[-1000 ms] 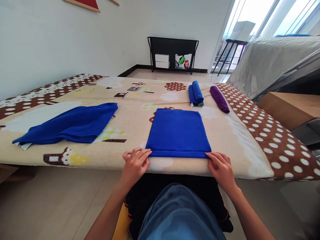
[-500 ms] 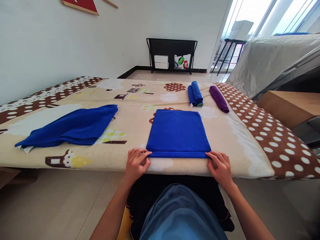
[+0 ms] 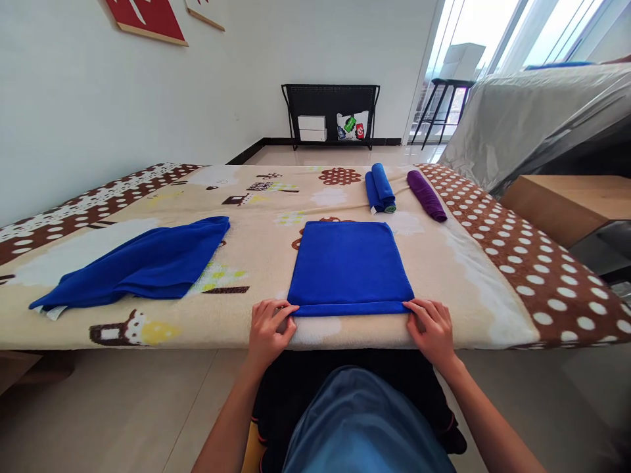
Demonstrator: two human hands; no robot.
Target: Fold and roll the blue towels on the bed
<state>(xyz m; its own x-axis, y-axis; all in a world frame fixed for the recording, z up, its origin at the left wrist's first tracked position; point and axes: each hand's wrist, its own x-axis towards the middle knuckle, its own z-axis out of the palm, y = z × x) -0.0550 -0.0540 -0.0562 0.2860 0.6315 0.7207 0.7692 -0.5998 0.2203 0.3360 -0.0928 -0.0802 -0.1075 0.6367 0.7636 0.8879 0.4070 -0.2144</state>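
On flat blue cloth (image 3: pixel 349 263), left hand (image 3: pixel 267 332) and right hand (image 3: pixel 434 330), grip clamped over half-hidden corners

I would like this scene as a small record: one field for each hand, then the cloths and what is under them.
Left hand: pinches near left corner of flat blue cloth
Right hand: pinches near right corner
Near edge: turned over in a narrow strip
Left side: rumpled blue cloth
Farther back, right: rolled blue cloth, rolled purple cloth
Underneath: patterned blanket
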